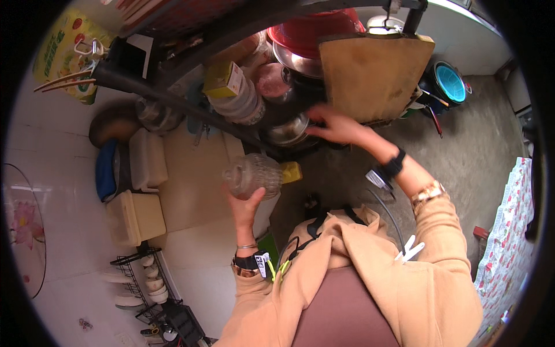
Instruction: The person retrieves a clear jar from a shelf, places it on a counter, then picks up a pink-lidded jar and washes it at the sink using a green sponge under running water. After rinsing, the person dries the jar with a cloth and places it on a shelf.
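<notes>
My left hand point(246, 204) is closed around a ribbed, clear lidded jar point(256, 175), held over the edge of the pale counter. Reaching over the rack shelf, my right hand point(331, 126) has its fingers apart, with nothing seen in it. Just left of its fingertips sits a metal bowl or pot lid point(288, 132). Behind that are stacked clear containers point(240, 102) with a yellow box point(223, 80) on top, and a pink bag or container point(273, 80). A wooden cutting board point(373, 78) hangs above my right hand. A yellow object point(291, 172) shows beside the jar.
A dark metal rack bar point(182, 106) crosses above the counter. Plastic bins point(147, 160) and a wire dish rack point(138, 277) with bowls stand along the wall at left. A red basin point(314, 32) sits on the rack. Dark and turquoise buckets point(451, 82) stand at upper right.
</notes>
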### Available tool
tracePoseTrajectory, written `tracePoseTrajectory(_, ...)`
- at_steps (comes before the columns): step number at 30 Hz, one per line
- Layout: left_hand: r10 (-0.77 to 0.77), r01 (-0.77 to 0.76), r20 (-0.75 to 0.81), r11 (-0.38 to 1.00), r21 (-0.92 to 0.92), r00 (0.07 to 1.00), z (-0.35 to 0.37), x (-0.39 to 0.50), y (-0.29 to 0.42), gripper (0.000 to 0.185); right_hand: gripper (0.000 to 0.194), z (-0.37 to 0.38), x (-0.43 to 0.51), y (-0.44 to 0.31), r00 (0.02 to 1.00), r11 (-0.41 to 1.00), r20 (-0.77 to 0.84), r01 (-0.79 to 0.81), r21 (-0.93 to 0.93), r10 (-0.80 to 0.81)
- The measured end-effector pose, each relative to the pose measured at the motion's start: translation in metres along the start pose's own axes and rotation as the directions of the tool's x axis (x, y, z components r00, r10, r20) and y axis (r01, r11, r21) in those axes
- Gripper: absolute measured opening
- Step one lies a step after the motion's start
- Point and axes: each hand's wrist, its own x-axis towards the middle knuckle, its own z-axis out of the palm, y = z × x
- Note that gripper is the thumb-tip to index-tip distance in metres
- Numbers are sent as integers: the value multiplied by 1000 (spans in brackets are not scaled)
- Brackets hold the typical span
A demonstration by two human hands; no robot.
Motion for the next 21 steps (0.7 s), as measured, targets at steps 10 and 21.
tracePoseTrajectory(10,284,-480,566,846,231,774,31,100,-34,96,103,-8,187,-24,982,783,76,-89,-616,172)
tracePoseTrajectory(21,287,-467,597,868,169,749,39,162,-72,97,98,18,190,-15,986,653,-52,-143,-743,157)
